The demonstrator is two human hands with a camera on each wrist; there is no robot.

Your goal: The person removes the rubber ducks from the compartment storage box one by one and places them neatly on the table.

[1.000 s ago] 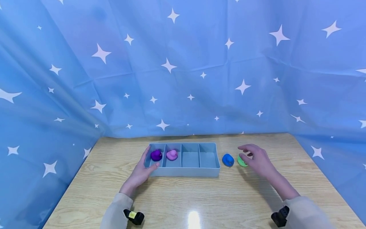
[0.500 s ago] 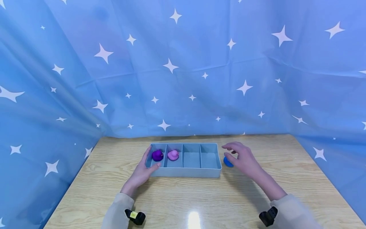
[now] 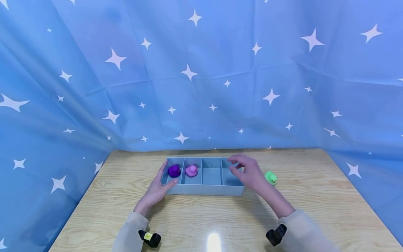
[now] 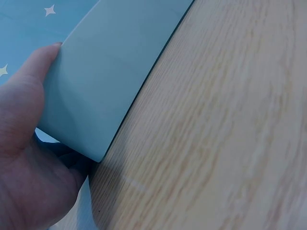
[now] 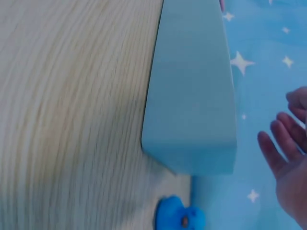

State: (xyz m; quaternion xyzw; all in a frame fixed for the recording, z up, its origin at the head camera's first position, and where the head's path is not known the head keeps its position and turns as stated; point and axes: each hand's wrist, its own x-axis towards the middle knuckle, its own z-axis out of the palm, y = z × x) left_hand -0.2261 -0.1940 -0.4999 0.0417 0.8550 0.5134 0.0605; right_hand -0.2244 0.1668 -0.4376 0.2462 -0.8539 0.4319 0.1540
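Observation:
My left hand (image 3: 154, 192) grips the left end of a grey-blue divided box (image 3: 204, 190). Its thumb lies on the near rim, and the fingers reach along the left wall. In the leftmost compartment sits a purple rubber duck (image 3: 174, 171); a pink rubber duck (image 3: 191, 170) occupies the one beside it. Above the right end of the box hovers my right hand (image 3: 250, 173), fingers loosely bent, with nothing seen in it. A blue rubber duck (image 5: 176, 215) stands on the table just off the box's right end, hidden in the head view. Farther right is a green rubber duck (image 3: 270, 177).
A light wood table (image 3: 201, 217) carries everything. Blue curtains (image 3: 201, 77) with white stars hang along its back and sides. Each sleeve cuff has a black wrist camera, one at the left (image 3: 150, 239) and one at the right (image 3: 276, 235).
My right hand has moved left from over the green duck, past the blue duck, to above the box's right end. The green duck shows again. The left hand keeps its grip.

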